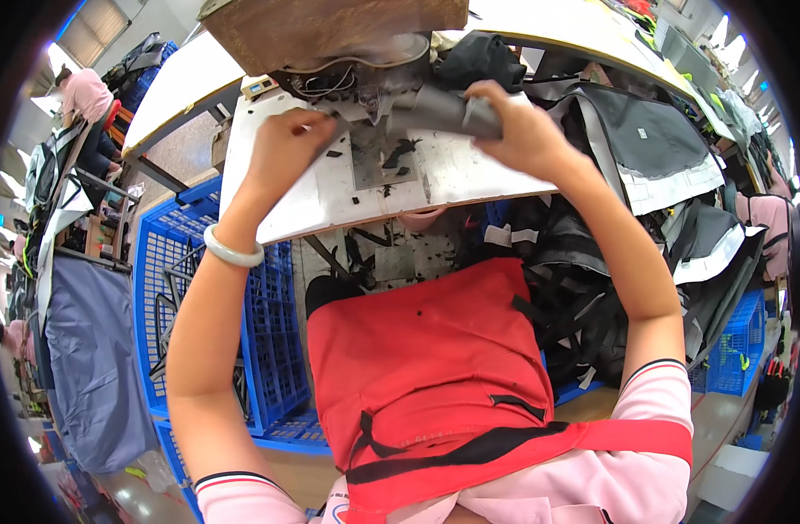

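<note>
Nearest: one red apron point(426, 349), worn over a pink shirt point(583, 489); on the shirt's front a mark is partly seen, no wording made out. One pale bangle point(233, 254), worn on the left wrist. One blue crate point(269, 349), set left of the lap; black straps point(583, 325), heaped to the right.

Next: one white tabletop point(282, 205), scattered with black scraps point(400, 154) over an inset metal plate point(361, 170). Above it, one grey piece point(439, 112) — blurred, lying crosswise before the brown machine point(330, 35). Its right end is gripped by the right hand point(526, 135), thumb and fingers closed about it. The left hand point(286, 148) is curled near the other end; whether an edge is pinched cannot be told.

The step in hand is judged to be positioning the piece; for the next move, a level, two-handed hold seems called for.

Farther: one dark panel point(666, 144), bearing a small pale label — too small to be read. Farthest: one co-worker in pink point(87, 96), bent forward.
</note>
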`<action>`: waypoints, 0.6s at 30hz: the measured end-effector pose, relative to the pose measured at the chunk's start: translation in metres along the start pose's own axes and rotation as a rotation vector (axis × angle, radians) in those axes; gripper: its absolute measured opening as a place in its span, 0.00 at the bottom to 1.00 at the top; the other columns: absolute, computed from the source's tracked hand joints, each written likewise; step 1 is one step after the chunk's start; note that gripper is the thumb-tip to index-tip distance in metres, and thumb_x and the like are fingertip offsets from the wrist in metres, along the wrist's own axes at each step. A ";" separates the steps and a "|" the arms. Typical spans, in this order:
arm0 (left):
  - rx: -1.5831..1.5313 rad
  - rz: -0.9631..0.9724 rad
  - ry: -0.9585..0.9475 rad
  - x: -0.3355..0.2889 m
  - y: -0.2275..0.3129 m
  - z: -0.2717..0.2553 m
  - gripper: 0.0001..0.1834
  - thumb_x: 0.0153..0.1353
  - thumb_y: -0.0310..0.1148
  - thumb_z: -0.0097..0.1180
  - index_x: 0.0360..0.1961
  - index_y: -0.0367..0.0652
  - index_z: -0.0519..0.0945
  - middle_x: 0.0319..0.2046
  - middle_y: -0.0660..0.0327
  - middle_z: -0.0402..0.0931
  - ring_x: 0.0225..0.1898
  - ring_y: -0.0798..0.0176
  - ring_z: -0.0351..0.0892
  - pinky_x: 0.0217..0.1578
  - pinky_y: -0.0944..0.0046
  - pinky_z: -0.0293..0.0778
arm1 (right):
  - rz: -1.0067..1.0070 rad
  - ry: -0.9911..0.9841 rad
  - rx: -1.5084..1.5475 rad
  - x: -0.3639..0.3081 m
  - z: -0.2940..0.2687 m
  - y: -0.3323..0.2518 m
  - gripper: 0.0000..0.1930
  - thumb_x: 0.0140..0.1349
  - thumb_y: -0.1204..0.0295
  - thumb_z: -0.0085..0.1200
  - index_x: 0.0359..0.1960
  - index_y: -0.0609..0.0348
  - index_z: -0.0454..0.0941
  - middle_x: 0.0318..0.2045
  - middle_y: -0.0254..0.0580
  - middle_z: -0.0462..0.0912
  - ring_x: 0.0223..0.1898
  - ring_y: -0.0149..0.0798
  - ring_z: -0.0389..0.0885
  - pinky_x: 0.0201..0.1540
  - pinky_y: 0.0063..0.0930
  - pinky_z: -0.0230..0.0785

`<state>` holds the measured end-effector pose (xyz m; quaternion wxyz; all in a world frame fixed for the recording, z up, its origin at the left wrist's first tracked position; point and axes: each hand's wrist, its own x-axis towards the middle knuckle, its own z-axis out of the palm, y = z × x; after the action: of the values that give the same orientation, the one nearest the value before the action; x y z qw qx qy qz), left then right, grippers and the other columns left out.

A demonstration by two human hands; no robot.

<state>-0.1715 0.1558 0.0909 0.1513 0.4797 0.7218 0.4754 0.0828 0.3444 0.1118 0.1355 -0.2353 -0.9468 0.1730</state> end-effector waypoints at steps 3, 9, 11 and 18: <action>0.306 0.230 -0.254 -0.026 0.023 0.026 0.13 0.58 0.35 0.61 0.35 0.33 0.84 0.25 0.55 0.82 0.24 0.67 0.76 0.30 0.66 0.72 | -0.415 -0.214 -0.085 -0.048 0.055 -0.071 0.15 0.56 0.67 0.56 0.45 0.56 0.75 0.45 0.52 0.81 0.46 0.52 0.80 0.51 0.45 0.72; -0.215 -0.124 -0.457 -0.036 0.063 0.063 0.15 0.64 0.36 0.58 0.38 0.31 0.83 0.29 0.60 0.81 0.32 0.69 0.78 0.30 0.69 0.74 | -0.686 -0.208 -0.569 -0.062 0.123 -0.121 0.09 0.57 0.67 0.50 0.36 0.56 0.77 0.35 0.48 0.82 0.41 0.43 0.82 0.47 0.48 0.72; -0.377 -0.125 -0.437 -0.046 0.025 0.057 0.20 0.69 0.42 0.51 0.41 0.31 0.80 0.27 0.53 0.80 0.33 0.64 0.77 0.36 0.60 0.74 | -0.513 -0.330 -0.374 -0.054 0.105 -0.099 0.10 0.53 0.70 0.57 0.36 0.58 0.76 0.32 0.48 0.82 0.40 0.47 0.82 0.46 0.46 0.72; -0.241 -0.442 -0.665 -0.102 0.000 0.010 0.20 0.69 0.44 0.53 0.39 0.34 0.83 0.25 0.62 0.80 0.24 0.70 0.73 0.30 0.68 0.72 | 0.004 -0.337 0.138 -0.058 -0.003 -0.020 0.28 0.48 0.68 0.63 0.51 0.71 0.73 0.41 0.61 0.81 0.46 0.57 0.80 0.49 0.41 0.71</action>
<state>-0.1143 0.0759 0.0611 0.5294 0.4197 0.6584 0.3318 0.1251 0.3000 0.1126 -0.0095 -0.1951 -0.9415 0.2748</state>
